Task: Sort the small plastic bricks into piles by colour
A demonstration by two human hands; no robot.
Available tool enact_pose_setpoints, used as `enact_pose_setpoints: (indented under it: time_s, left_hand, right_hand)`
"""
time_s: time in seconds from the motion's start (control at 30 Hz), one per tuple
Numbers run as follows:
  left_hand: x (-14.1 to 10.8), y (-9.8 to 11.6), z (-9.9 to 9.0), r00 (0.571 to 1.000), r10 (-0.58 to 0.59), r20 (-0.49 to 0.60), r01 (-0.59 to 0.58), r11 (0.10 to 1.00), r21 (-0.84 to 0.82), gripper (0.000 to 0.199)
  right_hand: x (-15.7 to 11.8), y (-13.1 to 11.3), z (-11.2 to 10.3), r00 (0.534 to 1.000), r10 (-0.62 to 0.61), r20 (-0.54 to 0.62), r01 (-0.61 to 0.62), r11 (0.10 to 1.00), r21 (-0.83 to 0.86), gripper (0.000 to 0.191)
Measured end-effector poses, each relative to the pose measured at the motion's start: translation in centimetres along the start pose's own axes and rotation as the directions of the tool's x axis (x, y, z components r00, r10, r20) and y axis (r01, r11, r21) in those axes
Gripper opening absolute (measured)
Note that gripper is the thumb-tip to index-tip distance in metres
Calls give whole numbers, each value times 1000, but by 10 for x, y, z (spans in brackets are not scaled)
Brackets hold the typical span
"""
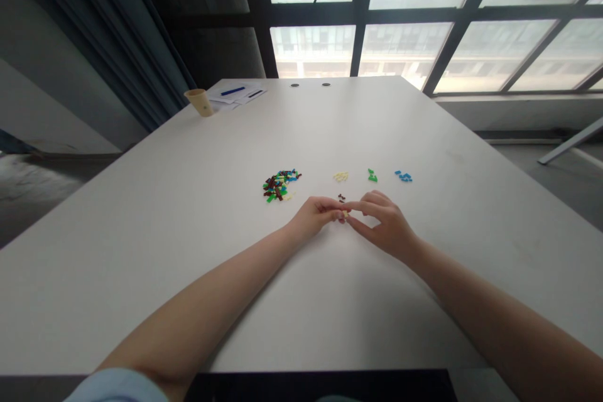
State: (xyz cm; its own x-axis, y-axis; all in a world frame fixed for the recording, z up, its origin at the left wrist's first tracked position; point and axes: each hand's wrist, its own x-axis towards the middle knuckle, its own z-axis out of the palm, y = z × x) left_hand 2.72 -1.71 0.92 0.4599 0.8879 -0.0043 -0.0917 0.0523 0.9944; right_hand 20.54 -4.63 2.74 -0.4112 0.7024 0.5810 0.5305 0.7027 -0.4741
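Note:
Over the white table (301,132), my left hand (316,216) and my right hand (384,221) meet at the fingertips around a small pale yellow piece (345,214). Both hands are closed in a pinch on it. Just beyond the fingertips lie a few small dark brown pieces (341,196). A mixed pile of small brown, green, blue and yellow pieces (279,186) is to the left of my hands. Farther out are separate groups of pale yellow pieces (341,176), green pieces (372,175) and blue pieces (404,176).
At the far left of the table a tan cup (200,102) stands tilted in view beside white papers (238,93) with a blue pen (232,91) on them. Two dark round fittings (294,85) sit near the far edge, below the windows.

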Motion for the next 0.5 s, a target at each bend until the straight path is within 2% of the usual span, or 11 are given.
enact_pose_setpoints:
  time_s: [0.17,0.33,0.43,0.5]
  left_hand:
    - [2,-5,-4,1000,-6,14,5,998,64,35]
    - [4,-11,-4,999,-39,35,38,999,28,51]
    - [-2,-7,-1,986,-60,157,39,991,130,49]
    - [-7,-3,1,956,-39,291,-54,951,303,43]
  right_hand:
    - [3,-1,5,999,37,2,-37,999,-27,18]
    - [19,16,2,983,182,13,-180,980,-82,16]
    - [33,42,3,949,314,-4,-310,935,-175,18]
    - [41,58,7,920,392,18,-374,891,-256,18]
